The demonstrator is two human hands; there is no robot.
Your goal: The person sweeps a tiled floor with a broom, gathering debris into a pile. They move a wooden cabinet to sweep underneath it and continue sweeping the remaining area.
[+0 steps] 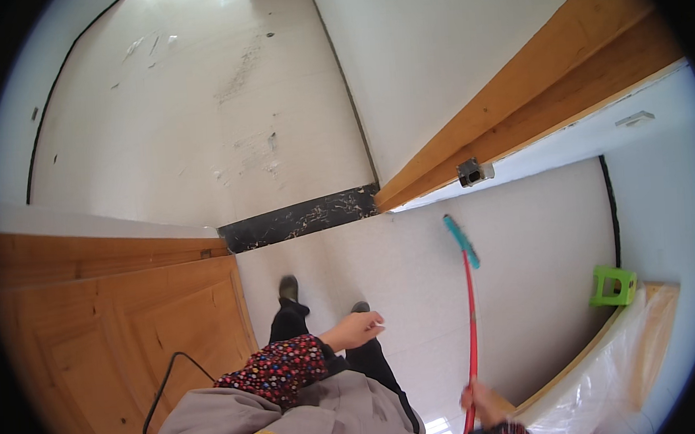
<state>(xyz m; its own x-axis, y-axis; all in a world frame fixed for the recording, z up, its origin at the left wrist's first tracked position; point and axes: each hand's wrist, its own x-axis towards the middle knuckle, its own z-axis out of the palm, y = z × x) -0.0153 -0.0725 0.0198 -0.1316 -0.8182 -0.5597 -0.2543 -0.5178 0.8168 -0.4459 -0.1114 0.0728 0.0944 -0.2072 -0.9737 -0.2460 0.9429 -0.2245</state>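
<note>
My right hand (484, 404) grips the red handle (472, 329) of a broom near the lower edge of the view. The broom's narrow teal head (461, 240), with short dark bristles, is on the pale floor ahead to the right. In front of my body hangs my left hand (353, 330), its fingers loosely curled and apart, with nothing clearly held. It is over the floor beside my right leg. A flowered sleeve (279, 364) covers the left forearm, above a grey apron (335, 408).
A black marbled threshold (300, 218) crosses the doorway ahead. An open wooden door (134, 337) stands left; a wooden frame (496, 118) with a metal strike plate (471, 173) rises right. A green plastic stool (613, 285) and plastic-covered furniture (601, 362) line the right side. Scuffs mark the far floor.
</note>
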